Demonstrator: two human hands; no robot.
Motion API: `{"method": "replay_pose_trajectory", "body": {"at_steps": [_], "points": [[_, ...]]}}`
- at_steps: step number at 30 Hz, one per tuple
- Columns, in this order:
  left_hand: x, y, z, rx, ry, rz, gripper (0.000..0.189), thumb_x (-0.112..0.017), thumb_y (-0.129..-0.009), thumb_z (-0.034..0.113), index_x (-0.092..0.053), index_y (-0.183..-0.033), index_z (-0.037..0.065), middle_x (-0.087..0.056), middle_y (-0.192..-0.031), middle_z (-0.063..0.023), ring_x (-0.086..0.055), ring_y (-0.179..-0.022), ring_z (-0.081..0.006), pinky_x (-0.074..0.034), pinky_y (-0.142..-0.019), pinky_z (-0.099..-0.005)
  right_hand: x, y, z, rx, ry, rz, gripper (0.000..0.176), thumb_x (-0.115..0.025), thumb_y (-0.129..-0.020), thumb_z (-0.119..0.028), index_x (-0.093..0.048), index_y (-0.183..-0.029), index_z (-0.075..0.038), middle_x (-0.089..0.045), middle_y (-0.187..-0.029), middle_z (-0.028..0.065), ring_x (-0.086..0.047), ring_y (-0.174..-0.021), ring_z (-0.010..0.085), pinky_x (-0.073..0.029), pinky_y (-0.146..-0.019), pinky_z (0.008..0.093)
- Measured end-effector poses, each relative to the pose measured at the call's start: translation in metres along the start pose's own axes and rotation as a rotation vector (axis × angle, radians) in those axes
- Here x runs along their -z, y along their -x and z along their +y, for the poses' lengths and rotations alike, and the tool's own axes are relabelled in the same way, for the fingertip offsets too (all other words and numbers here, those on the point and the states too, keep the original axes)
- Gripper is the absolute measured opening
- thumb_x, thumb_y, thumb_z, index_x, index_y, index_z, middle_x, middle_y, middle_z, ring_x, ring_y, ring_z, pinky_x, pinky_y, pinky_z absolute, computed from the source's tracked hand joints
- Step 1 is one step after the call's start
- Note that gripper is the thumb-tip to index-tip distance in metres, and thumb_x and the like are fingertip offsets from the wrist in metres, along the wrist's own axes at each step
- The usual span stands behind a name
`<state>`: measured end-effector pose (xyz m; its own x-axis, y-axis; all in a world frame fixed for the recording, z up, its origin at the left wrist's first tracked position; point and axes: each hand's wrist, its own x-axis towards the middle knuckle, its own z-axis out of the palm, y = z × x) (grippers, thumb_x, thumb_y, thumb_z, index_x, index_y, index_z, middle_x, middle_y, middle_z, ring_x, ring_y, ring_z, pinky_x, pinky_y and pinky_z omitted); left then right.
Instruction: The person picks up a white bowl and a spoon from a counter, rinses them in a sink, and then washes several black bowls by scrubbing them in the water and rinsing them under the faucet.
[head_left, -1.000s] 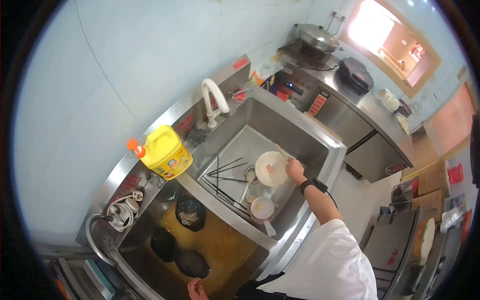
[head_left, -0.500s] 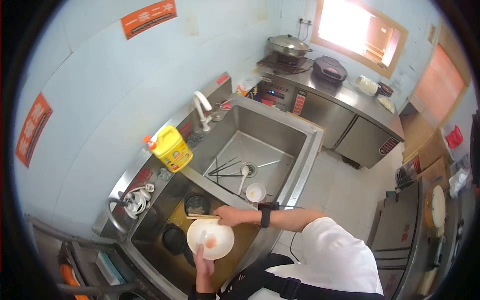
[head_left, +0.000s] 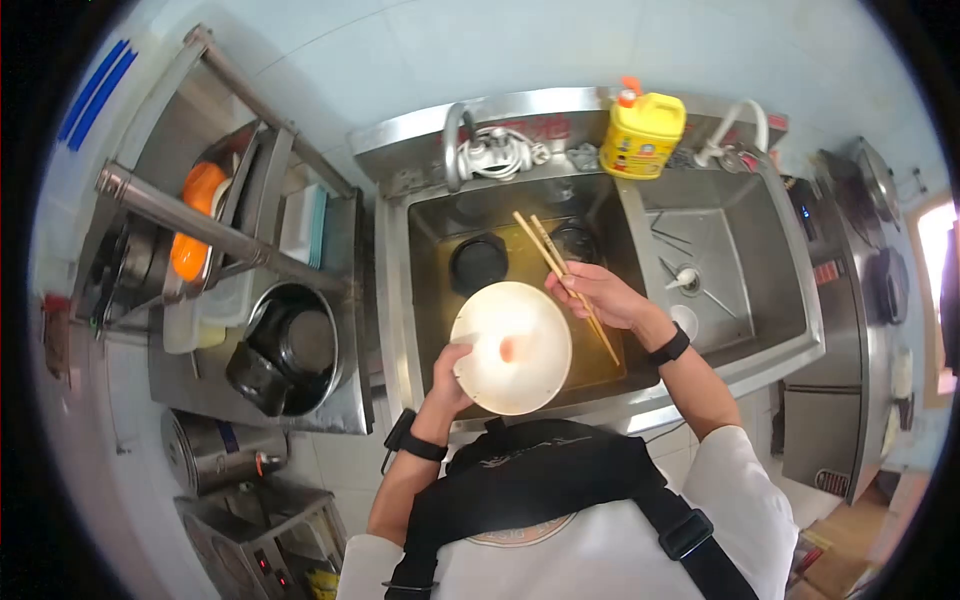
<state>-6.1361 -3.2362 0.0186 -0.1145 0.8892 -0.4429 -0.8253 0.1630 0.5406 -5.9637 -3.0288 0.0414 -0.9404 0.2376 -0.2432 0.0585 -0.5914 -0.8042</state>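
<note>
My left hand [head_left: 452, 376] grips a white bowl [head_left: 535, 370] by its left rim, thumb over the edge. A small reddish patch shows inside the bowl, which faces up toward me. Just right of it, my right hand [head_left: 603, 297] is closed around a pair of wooden chopsticks [head_left: 544, 244], their upper ends spread slightly apart. Both hands are over the left sink basin [head_left: 397, 290], which holds murky yellowish water. In that water sit a black dish [head_left: 478, 264] and another dark dish [head_left: 576, 241], the latter partly behind the chopsticks.
In the right basin [head_left: 775, 235] lie dark chopsticks, a white spoon [head_left: 686, 278] and a small white bowl [head_left: 684, 321]. A yellow jug [head_left: 643, 135] and a white faucet [head_left: 740, 128] stand along the back ledge. To the left are a metal shelf [head_left: 190, 218] and a large pot [head_left: 325, 375].
The view has swung left, bringing the shelf and pot into sight. My right hand has moved the chopsticks away from the bowl's rim and now holds them at a steep slant.
</note>
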Motion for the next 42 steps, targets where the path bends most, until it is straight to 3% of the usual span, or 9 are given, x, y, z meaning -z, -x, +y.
{"method": "replay_pose_trajectory", "body": {"at_steps": [11,13,17,20,22,28,34,37,42], "points": [[0.017,-0.034,0.019,0.016,0.084,-0.006,0.063,-0.050,-0.070,0.029,-0.035,-0.120,-0.005,-0.049,-0.113,-0.0203,-0.053,-0.099,-0.0311,-0.047,-0.083,-0.0405,-0.005,-0.058,0.046,-0.133,0.076,-0.388,0.044,-0.045,-0.087,-0.025,-0.036,-0.124,-0.003,-0.044,-0.123,0.0110,-0.044,-0.109,0.0178,-0.037,-0.092,0.0319],[0.025,-0.039,0.023,0.005,0.073,0.036,0.063,-0.050,-0.070,0.029,-0.035,-0.121,-0.004,-0.049,-0.113,-0.0200,-0.053,-0.099,-0.0309,-0.046,-0.083,-0.0404,0.028,-0.091,0.052,-0.257,0.212,-0.184,0.043,-0.053,-0.084,-0.017,-0.041,-0.122,-0.001,-0.048,-0.120,0.0081,-0.046,-0.106,0.0150,-0.038,-0.089,0.0305],[0.026,-0.048,0.030,-0.073,0.084,0.163,0.056,-0.049,-0.075,0.025,-0.034,-0.122,-0.002,-0.047,-0.117,-0.0163,-0.048,-0.106,-0.0281,-0.039,-0.091,-0.0408,0.087,-0.182,0.018,0.360,0.488,0.487,0.040,-0.044,-0.084,-0.013,-0.035,-0.120,0.003,-0.044,-0.116,0.0140,-0.043,-0.104,0.0197,-0.034,-0.090,0.0343],[0.014,-0.065,0.039,-0.127,0.007,0.243,0.055,-0.049,-0.076,0.027,-0.035,-0.122,0.000,-0.047,-0.117,-0.0139,-0.047,-0.108,-0.0258,-0.037,-0.092,-0.0393,0.077,-0.231,-0.027,0.314,0.530,0.392,0.057,-0.046,-0.081,-0.012,-0.021,-0.130,0.001,-0.037,-0.127,0.0171,-0.034,-0.119,0.0222,-0.027,-0.097,0.0315],[0.012,-0.079,0.044,-0.129,-0.047,0.288,0.055,-0.048,-0.076,0.029,-0.036,-0.122,0.001,-0.048,-0.117,-0.0122,-0.047,-0.108,-0.0245,-0.038,-0.091,-0.0386,0.066,-0.266,-0.030,0.178,0.791,0.820,0.042,-0.046,-0.079,-0.011,-0.038,-0.118,0.003,-0.045,-0.117,0.0171,-0.041,-0.111,0.0231,-0.032,-0.092,0.0299],[0.008,-0.118,0.050,-0.218,-0.153,0.271,0.050,-0.043,-0.083,0.030,-0.034,-0.124,0.002,-0.046,-0.119,-0.0102,-0.043,-0.111,-0.0217,-0.034,-0.093,-0.0373,0.089,-0.271,-0.041,0.308,0.592,0.453,0.011,-0.049,-0.074,-0.007,-0.053,-0.078,0.002,-0.055,-0.082,0.0141,-0.051,-0.078,0.0231,-0.040,-0.070,0.0315],[-0.010,-0.137,0.063,-0.106,-0.094,0.304,0.053,-0.037,-0.086,0.042,-0.035,-0.124,0.006,-0.046,-0.120,-0.0096,-0.045,-0.110,-0.0209,-0.037,-0.089,-0.0394,0.228,-0.224,-0.006,0.554,1.889,1.237,0.016,-0.047,-0.068,0.001,-0.055,-0.082,-0.004,-0.054,-0.087,0.0139,-0.043,-0.102,0.0293,-0.031,-0.087,0.0445],[-0.007,-0.145,0.059,-0.080,-0.230,0.287,0.057,-0.037,-0.085,0.046,-0.032,-0.125,0.006,-0.046,-0.120,-0.0098,-0.047,-0.108,-0.0220,-0.040,-0.086,-0.0458,0.245,-0.200,-0.015,0.126,1.824,0.901,0.015,-0.051,-0.068,-0.001,-0.056,-0.081,-0.004,-0.055,-0.091,0.0124,-0.046,-0.100,0.0274,-0.034,-0.085,0.0396],[0.007,-0.157,0.051,-0.104,-0.332,0.333,0.054,-0.037,-0.085,0.044,-0.033,-0.124,0.008,-0.048,-0.116,-0.0090,-0.050,-0.104,-0.0201,-0.045,-0.079,-0.0403,0.140,-0.171,-0.018,0.446,0.907,0.654,0.013,-0.057,-0.068,-0.002,-0.057,-0.081,-0.003,-0.054,-0.086,0.0100,-0.049,-0.092,0.0246,-0.040,-0.079,0.0311]]}}
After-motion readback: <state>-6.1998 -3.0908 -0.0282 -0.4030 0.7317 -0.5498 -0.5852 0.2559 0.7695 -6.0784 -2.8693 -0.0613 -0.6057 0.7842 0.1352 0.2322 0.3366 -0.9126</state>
